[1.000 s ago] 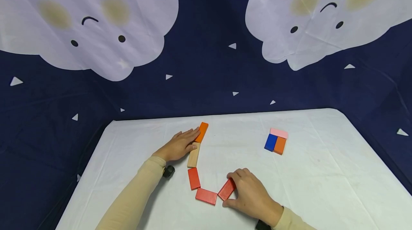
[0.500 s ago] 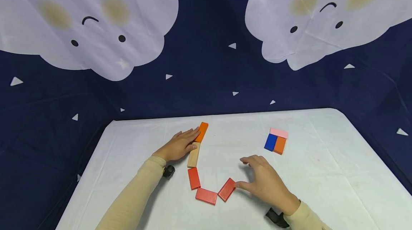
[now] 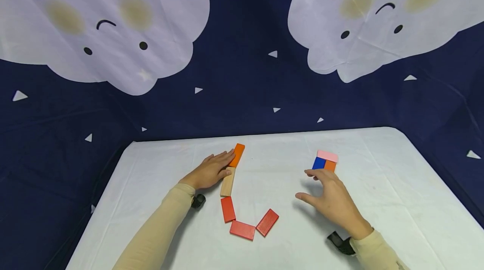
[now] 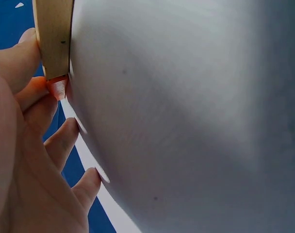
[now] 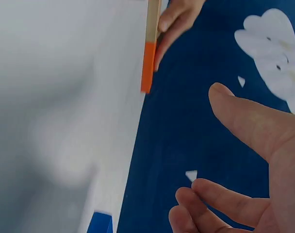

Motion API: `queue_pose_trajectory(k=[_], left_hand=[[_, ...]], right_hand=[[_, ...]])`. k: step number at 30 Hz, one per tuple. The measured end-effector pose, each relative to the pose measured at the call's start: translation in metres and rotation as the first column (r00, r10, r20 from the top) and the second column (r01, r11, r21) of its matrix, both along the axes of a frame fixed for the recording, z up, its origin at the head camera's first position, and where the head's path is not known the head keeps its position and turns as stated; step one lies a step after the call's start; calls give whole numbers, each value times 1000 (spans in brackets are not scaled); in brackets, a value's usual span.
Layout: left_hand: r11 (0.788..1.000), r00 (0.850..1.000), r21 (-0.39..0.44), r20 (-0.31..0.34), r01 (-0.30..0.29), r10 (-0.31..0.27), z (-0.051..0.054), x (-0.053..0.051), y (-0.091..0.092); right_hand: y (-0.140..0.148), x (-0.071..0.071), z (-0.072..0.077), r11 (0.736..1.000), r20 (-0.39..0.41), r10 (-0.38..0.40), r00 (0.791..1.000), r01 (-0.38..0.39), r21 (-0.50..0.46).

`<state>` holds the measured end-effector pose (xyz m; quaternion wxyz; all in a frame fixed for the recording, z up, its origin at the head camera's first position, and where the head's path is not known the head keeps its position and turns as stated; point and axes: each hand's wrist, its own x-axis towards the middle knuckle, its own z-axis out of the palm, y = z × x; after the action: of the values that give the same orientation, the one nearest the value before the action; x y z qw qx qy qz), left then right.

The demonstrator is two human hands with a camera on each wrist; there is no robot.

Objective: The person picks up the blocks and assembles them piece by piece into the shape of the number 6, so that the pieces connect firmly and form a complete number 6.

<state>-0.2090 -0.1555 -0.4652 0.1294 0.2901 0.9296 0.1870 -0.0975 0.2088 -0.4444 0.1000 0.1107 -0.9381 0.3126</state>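
Note:
My left hand (image 3: pixel 209 171) lies at the far end of a curved row of blocks, fingers extended. Its fingertips touch an orange block (image 3: pixel 237 155), and the thumb touches the plain wooden block (image 4: pixel 54 39) beside it. From there the row bends through a red block (image 3: pixel 228 209), a second red block (image 3: pixel 242 230) and a third red block (image 3: pixel 267 222). My right hand (image 3: pixel 338 198) holds nothing; its thumb and fingers are spread apart. Just beyond its fingertips sit a blue block (image 3: pixel 319 163), a second orange block (image 3: pixel 330 166) and a pink block (image 3: pixel 327 155), the first two partly hidden by the hand.
A white cloth-covered table (image 3: pixel 181 245) bears all the blocks. Behind it hangs a dark blue cloth (image 3: pixel 242 106) printed with clouds and small white shapes. Black wrist straps show on the left (image 3: pixel 198 201) and right (image 3: pixel 341 244) arms.
My right hand has let go of the third red block and moved right and away from me, toward the blue, orange and pink blocks. The left hand stays in place.

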Motion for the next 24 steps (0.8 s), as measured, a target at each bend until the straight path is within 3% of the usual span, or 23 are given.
queue_pose_trajectory(k=[17,24], left_hand=[[1000,1000,-6,1,-12,12,0,1,0],[1000,1000,-1,1,-3,3,0,0,-1]], right_hand=[[39,-24,-2,991,-27,-131,991,129,-43],[51,-31,-8,987,14,-160,987,160,-31]])
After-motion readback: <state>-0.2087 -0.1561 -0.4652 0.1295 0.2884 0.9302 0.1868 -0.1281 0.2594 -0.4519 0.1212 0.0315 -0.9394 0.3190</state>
